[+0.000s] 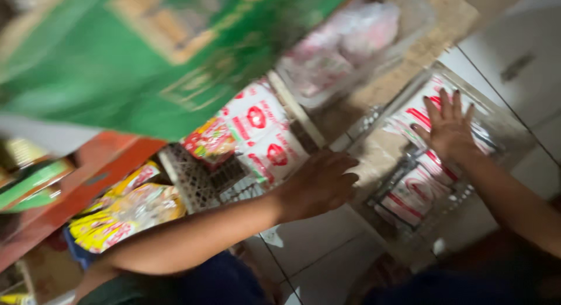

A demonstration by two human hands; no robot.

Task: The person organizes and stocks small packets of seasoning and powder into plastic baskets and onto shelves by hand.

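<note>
White packets (422,188) with red print lie in a clear wrap at the right of the frame, the right hand (449,130) pressing them with fingers spread, the left hand (318,182) curled loosely at centre, seemingly mid-arranging

The packets (418,188) lie in a wire basket (497,127), right of the stacked bags (260,135).

green carton (146,54): blurred, cut off top | left hand (318,185): fingertips hidden
</note>
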